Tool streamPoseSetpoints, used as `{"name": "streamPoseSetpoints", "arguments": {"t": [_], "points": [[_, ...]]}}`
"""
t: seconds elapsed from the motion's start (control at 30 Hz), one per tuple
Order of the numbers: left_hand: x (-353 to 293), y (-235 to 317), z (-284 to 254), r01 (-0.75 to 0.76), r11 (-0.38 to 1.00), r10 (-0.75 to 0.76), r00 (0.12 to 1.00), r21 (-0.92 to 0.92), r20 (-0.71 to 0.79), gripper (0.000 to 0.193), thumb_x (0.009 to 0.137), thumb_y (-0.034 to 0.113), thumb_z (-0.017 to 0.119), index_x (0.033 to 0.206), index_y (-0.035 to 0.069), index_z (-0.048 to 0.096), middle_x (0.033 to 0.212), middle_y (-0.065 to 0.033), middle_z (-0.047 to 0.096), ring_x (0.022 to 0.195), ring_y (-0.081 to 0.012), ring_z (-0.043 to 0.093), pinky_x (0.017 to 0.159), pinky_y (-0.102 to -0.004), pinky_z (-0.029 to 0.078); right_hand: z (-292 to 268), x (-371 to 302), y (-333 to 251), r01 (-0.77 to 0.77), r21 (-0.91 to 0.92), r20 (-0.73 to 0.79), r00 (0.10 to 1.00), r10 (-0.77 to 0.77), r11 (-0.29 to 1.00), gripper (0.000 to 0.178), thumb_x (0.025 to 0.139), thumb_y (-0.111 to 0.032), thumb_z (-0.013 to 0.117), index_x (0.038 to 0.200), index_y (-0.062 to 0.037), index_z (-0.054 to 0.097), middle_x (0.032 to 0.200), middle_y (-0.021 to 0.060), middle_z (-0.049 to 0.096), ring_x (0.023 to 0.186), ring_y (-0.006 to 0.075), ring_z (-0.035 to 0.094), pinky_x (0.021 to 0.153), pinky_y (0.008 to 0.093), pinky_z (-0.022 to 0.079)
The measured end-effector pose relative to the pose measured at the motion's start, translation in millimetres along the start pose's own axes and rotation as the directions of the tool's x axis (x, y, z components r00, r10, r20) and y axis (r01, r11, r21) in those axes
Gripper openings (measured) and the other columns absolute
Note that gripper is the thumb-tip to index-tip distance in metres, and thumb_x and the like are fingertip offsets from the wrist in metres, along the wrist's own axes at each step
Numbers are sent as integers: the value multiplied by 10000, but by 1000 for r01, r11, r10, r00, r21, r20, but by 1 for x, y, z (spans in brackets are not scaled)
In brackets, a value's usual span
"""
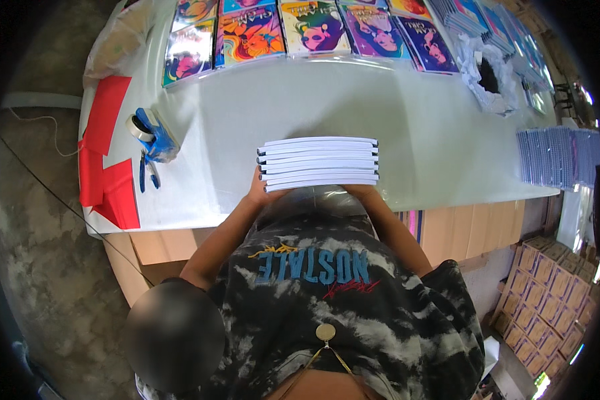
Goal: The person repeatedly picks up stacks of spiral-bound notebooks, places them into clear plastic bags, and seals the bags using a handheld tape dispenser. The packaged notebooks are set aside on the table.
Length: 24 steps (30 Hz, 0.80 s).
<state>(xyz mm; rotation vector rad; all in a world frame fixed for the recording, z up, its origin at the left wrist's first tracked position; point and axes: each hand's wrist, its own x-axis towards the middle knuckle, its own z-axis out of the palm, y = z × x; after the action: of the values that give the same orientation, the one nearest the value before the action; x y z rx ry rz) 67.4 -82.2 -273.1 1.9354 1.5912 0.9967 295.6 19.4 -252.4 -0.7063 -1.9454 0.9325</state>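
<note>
A stack of several white-paged notebooks (319,162) is held up at the near edge of the table, page edges facing up in the view. My left hand (264,191) grips the stack's lower left corner, its fingers partly hidden behind it. Under the right part of the stack, my right hand (360,191) is closed on it too, with most of its fingers out of sight. Dark cover edges and spines alternate along both ends of the stack.
Rows of colourful illustrated notebooks (249,35) lie at the far side of the white-covered table (247,100). To the left are a blue tape dispenser (159,137), pliers (142,172) and red sheets (117,193). Notebook stacks (559,157) and crumpled plastic (490,77) occupy the right.
</note>
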Motion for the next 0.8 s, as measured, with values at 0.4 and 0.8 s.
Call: {"name": "streamPoseSetpoints", "arguments": {"t": [0.4,0.8], "points": [[67,50,-66,763,503,-761,613,-405,210,806,767,645,556,986,-130,587,866,-223,641,820,-239,637,711,-322,496,-14,96,-53,-786,-254,127,551,825,564,736,698,-659,616,731,76,642,687,228,620,742,315,650,668,380,493],[87,84,-95,847,444,-888,459,293,18,813,809,715,372,923,-36,659,890,-237,640,886,-325,618,806,-401,459,-30,99,-67,-516,-699,86,626,775,495,800,851,-676,295,790,31,663,857,249,629,857,383,606,792,499,440]]}}
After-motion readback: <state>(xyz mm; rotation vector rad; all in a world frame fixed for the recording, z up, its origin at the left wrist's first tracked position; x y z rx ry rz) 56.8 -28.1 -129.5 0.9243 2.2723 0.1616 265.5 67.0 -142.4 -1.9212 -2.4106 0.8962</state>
